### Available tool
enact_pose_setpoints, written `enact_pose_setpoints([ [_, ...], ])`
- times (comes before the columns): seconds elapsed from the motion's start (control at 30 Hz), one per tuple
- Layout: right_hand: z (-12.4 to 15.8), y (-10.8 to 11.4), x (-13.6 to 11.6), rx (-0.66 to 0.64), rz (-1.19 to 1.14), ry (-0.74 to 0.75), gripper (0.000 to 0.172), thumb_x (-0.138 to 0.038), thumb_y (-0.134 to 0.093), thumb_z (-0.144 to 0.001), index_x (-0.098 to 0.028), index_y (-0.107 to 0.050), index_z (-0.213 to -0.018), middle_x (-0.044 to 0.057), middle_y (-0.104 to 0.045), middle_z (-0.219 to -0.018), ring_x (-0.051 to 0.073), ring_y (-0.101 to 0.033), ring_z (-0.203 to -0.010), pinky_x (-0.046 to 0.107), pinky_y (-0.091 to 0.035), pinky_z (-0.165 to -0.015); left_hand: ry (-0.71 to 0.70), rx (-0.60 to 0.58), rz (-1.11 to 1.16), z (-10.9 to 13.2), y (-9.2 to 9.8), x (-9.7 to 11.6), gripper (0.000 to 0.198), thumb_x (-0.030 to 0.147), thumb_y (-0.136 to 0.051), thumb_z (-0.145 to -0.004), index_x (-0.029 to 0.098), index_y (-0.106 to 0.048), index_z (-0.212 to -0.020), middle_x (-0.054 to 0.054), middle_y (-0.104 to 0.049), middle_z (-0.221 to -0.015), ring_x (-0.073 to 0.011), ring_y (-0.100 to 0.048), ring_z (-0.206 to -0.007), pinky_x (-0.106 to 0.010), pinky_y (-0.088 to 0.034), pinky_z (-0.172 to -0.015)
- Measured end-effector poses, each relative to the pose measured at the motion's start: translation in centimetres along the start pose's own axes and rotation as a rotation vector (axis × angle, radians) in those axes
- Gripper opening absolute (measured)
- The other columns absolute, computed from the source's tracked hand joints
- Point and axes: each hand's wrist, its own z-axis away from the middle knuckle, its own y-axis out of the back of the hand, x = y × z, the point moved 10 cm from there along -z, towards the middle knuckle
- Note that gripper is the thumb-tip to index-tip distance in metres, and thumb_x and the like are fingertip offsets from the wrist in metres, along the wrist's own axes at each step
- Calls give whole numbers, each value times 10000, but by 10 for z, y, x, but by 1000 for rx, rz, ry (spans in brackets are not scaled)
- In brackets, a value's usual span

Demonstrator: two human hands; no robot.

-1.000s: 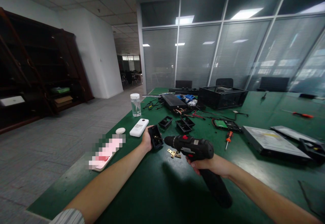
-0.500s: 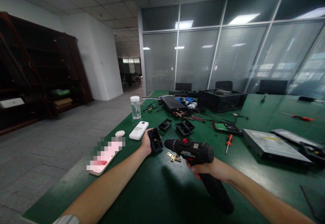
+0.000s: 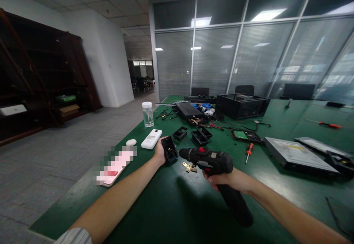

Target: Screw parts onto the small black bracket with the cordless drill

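My left hand (image 3: pixel 159 151) grips a small black open box (image 3: pixel 169 149) by its left side, its hollow tilted toward me and to the right. Small brass-coloured parts show inside it. A black cordless drill (image 3: pixel 207 160) with red switches is in my right hand (image 3: pixel 225 180), fingers wrapped round the handle. Its chuck points left at the box; whether the bit touches anything inside I cannot tell. On the table under the chuck lie several flat brass pieces (image 3: pixel 189 168) with holes. Similar black boxes (image 3: pixel 200 137) sit just behind.
On the green table (image 3: pixel 143 207) are a white device (image 3: pixel 151 139), a lidded clear jar (image 3: pixel 148 114) and a phone (image 3: pixel 117 168) at left. An orange screwdriver (image 3: pixel 249 152) and a silver disc drive (image 3: pixel 298 157) lie at right. A black computer case (image 3: pixel 242 106) stands behind.
The view has tipped slightly, so the table things appear a little higher. Both hands keep their hold, and the drill and box stay almost the same relative to each other.
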Motion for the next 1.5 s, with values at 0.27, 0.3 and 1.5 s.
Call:
enact_pose_setpoints([
  [0.27,1,-2,-3,-5,-36,2,207,-259,-632,-674,-141,-554,-826,-18,-512,-660,105,-504,-543,236,-404,-531,7,-13,-15,-1,-1,0,259,387,-483,-699,143,-568,-723,-54,-598,-600,-216,-597,-557,-342,-466,-520],
  [0.3,0,-2,-2,0,-32,0,217,-264,-635,-670,-142,-556,-831,-16,-514,-665,106,-503,-544,237,-406,-527,13,-7,-10,0,-1,-1,259,385,-478,-702,143,-568,-725,-53,-597,-598,-213,-596,-554,-337,-466,-516],
  [1.5,0,1,3,16,-23,-10,216,-275,-630,-680,-143,-559,-836,-10,-514,-673,105,-498,-542,230,-403,-523,-11,-23,-30,-3,1,0,262,392,-492,-684,147,-563,-742,-52,-603,-596,-214,-598,-545,-335,-467,-507],
])
